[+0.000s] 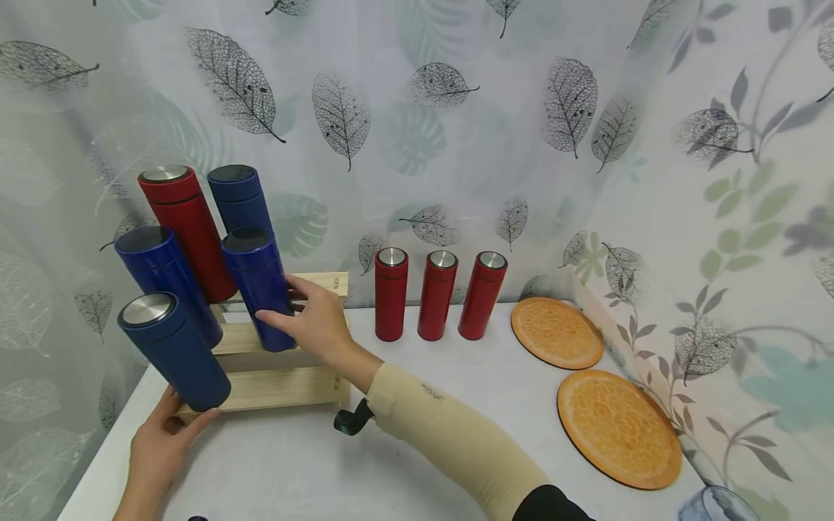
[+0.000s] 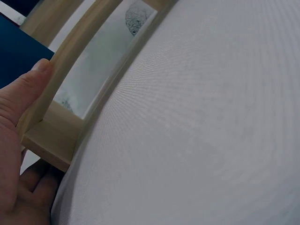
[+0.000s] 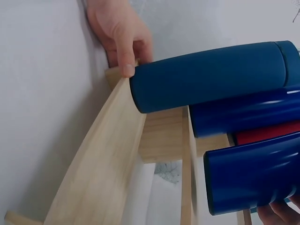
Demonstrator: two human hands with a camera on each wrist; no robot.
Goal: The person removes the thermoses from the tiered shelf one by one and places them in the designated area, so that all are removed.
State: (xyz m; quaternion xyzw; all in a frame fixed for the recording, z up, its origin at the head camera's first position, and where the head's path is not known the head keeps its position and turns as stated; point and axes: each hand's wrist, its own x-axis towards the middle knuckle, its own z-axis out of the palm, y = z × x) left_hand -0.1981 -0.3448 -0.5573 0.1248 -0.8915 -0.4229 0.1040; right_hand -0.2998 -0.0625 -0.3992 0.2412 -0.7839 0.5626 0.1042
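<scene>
A stepped wooden rack [image 1: 280, 388] bears several tall flasks. My right hand [image 1: 322, 318] grips a glossy blue thermos flask [image 1: 257, 289] by its lower side, thumb in front, over the middle step. In the right wrist view, only fingertips of this hand show beneath the flask. At the rack's front left corner, my left hand [image 1: 156, 449] holds the wood, thumb on top and fingers below. A matte blue flask with a steel lid [image 1: 176, 354] stands on the bottom step right beside that thumb. Behind it are another glossy blue flask [image 1: 169, 282], a red flask [image 1: 189, 231] and a darker blue one [image 1: 241, 199].
Three red flasks [image 1: 438, 295] with steel lids stand in a row right of the rack. Two round orange-brown mats [image 1: 619, 430] lie further right. A clear glass [image 1: 717, 504] is at the lower right edge. A leaf-patterned curtain [image 1: 469, 166] hangs behind the white table.
</scene>
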